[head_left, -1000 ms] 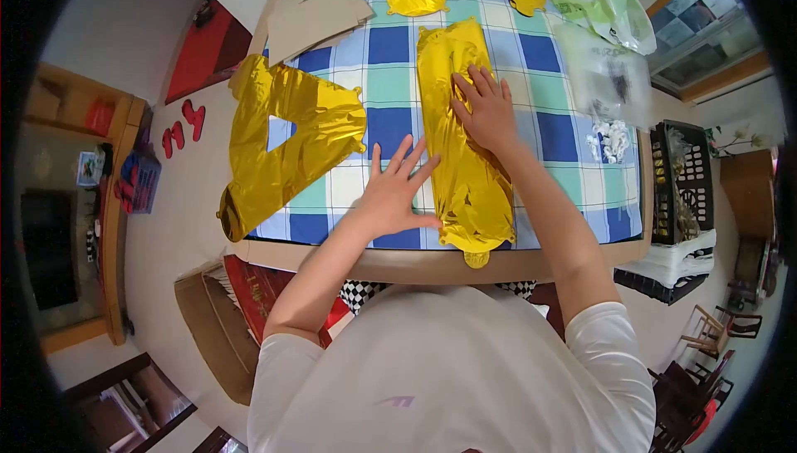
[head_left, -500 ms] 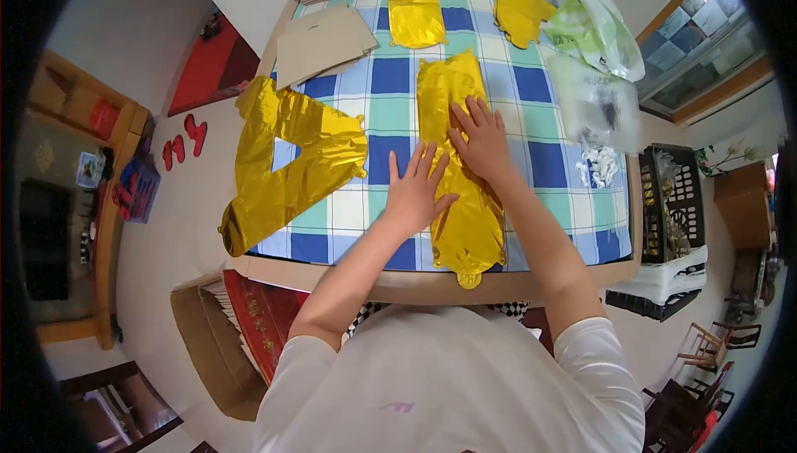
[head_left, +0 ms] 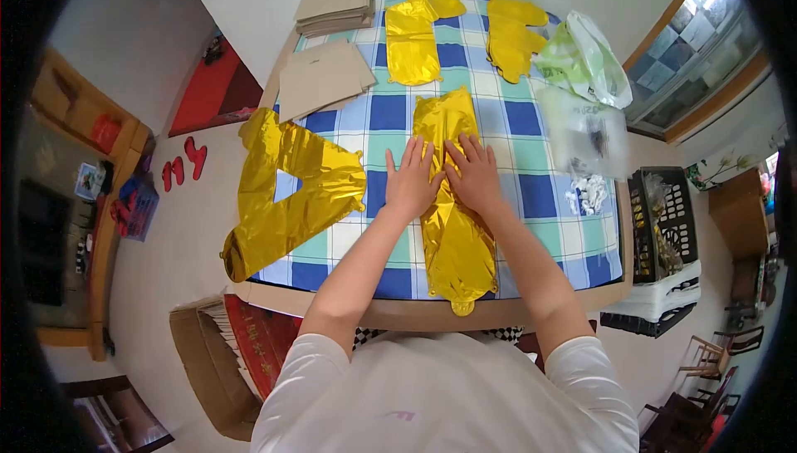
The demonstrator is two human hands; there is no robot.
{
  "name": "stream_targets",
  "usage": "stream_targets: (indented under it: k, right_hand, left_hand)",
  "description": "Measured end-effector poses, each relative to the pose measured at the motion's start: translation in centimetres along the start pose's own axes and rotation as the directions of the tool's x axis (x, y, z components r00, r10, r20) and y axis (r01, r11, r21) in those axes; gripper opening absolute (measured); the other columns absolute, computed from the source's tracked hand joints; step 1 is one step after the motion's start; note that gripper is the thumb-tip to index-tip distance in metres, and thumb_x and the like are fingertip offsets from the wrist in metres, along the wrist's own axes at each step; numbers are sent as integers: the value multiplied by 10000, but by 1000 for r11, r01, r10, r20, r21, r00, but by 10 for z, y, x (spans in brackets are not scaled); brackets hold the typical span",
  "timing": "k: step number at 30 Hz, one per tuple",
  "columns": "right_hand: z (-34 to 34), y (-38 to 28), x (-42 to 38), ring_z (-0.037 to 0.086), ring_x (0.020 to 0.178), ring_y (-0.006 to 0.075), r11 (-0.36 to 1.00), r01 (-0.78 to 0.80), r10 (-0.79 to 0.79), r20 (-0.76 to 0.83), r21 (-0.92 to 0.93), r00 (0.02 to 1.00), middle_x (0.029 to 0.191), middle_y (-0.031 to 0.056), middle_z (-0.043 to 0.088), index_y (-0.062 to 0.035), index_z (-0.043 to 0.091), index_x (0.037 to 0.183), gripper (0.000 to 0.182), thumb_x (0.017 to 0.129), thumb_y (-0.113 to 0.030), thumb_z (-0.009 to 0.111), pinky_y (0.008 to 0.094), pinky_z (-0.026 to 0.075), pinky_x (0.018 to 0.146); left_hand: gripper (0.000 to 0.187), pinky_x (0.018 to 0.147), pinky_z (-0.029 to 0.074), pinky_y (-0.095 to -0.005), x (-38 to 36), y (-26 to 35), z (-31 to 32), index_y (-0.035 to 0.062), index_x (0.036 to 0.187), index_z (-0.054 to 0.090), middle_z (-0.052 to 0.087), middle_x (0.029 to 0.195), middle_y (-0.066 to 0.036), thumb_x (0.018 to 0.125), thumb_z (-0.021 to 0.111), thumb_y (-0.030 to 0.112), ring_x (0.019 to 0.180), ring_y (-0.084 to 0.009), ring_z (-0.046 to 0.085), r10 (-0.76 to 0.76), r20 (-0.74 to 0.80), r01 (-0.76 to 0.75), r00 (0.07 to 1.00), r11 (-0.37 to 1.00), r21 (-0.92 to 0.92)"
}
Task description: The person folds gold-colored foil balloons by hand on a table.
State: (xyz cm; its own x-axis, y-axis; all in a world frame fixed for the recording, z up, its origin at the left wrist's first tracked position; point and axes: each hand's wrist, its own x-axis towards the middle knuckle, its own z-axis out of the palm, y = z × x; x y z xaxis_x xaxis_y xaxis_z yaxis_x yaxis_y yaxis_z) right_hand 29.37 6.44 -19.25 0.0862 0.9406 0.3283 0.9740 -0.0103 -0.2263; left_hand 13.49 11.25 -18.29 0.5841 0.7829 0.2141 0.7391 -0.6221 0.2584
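Note:
A long gold foil balloon (head_left: pixel 459 254), flat and creased, lies lengthwise on the checked cloth (head_left: pixel 531 166) in front of me. On its left edge rests my left hand (head_left: pixel 411 181), fingers stretched forward. My right hand (head_left: pixel 475 177) lies on the right half of the same foil, fingers extended and slightly spread. Neither hand grasps anything. To the left sits an A-shaped gold foil balloon (head_left: pixel 320 175) with an opening in its middle. Farther back are a folded gold foil balloon (head_left: pixel 413 42) and another gold foil piece (head_left: pixel 512 42).
Cardboard sheets (head_left: pixel 324 75) and a cardboard stack (head_left: pixel 334 9) occupy the back left. At the right are a green-white plastic bag (head_left: pixel 584 63), a clear plastic bag (head_left: pixel 585 133) and white crumpled bits (head_left: pixel 589 194). A black crate (head_left: pixel 674 212) stands beside the table, an open carton (head_left: pixel 203 370) below left.
My right hand has slid back toward me along the foil and now lies level with the left. The camera view has tilted upward slightly, so the table appears lower.

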Motion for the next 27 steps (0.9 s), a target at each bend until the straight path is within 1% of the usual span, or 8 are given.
stream_targets:
  k: [7, 11, 14, 17, 20, 23, 24, 27]
  right_hand:
    - [-2, 12, 10, 331, 1380, 296, 999, -29, 26, 62, 41, 998, 1463, 114, 404, -163, 470, 1384, 468, 947, -327, 491, 552, 228, 1110]
    - [-1, 31, 35, 331, 1380, 296, 999, -39, 38, 102, 12, 994, 1469, 98, 399, -151, 470, 1380, 455, 958, -321, 466, 560, 248, 1098]
    - [17, 48, 53, 334, 1377, 294, 999, -28, 28, 14, -23, 1000, 1466, 98, 404, -151, 467, 1382, 455, 960, -322, 460, 567, 260, 1089]
    - [23, 60, 70, 324, 1385, 285, 997, -73, 74, 20, -11, 997, 1472, 103, 399, -149, 461, 1388, 463, 965, -336, 446, 569, 253, 1094]
    - [16, 54, 81, 404, 1322, 306, 992, -123, 119, -93, -40, 989, 1397, 132, 478, -132, 512, 1338, 439, 930, -296, 518, 540, 306, 1068]
    - [-10, 18, 116, 492, 1216, 331, 980, 137, -103, -222, 144, 970, 1278, 146, 561, -110, 576, 1243, 409, 848, -203, 623, 505, 390, 993]
    - [8, 14, 133, 542, 1120, 333, 928, 317, -239, -340, 195, 910, 1166, 139, 609, -97, 609, 1152, 399, 761, -117, 685, 467, 451, 888]
    - [16, -50, 159, 542, 1125, 315, 905, 394, -337, -292, 162, 895, 1177, 123, 599, -105, 604, 1145, 423, 734, -108, 705, 436, 470, 848]
  left_hand:
    - [716, 1139, 106, -588, 1, 4, -12, 82, 1472, 319, 257, 1550, -116, 934, 470, 529, 1452, -242, 190, -25, 110, 21, 994, 999, 39]
    - [718, 1145, 77, -584, 0, 1, -6, 97, 1472, 331, 234, 1559, -112, 924, 463, 542, 1464, -223, 142, -18, 83, 14, 996, 999, 45]
    - [724, 1146, 71, -582, 0, 0, -4, 96, 1478, 319, 220, 1565, -111, 927, 451, 547, 1466, -220, 131, -19, 91, 17, 996, 999, 32]
    - [733, 1147, 66, -580, -1, 1, -3, 95, 1487, 301, 204, 1572, -110, 932, 428, 557, 1470, -218, 118, -27, 109, 23, 994, 999, 42]
    - [740, 1146, 59, -582, -1, -1, -1, 95, 1493, 285, 193, 1577, -106, 937, 399, 570, 1473, -221, 107, -25, 104, 21, 994, 999, 39]
    - [744, 1143, 74, -584, -2, -1, 1, 89, 1494, 281, 222, 1568, -102, 939, 410, 567, 1466, -226, 135, -8, 67, 2, 998, 996, 91]
    - [745, 1143, 70, -588, -3, 0, -2, 85, 1493, 281, 224, 1567, -105, 940, 396, 571, 1467, -226, 134, -8, 80, 0, 997, 996, 91]
    - [750, 1141, 69, -597, -3, -1, 1, 81, 1492, 279, 248, 1557, -112, 938, 383, 576, 1465, -232, 141, -2, 45, 1, 999, 999, 40]
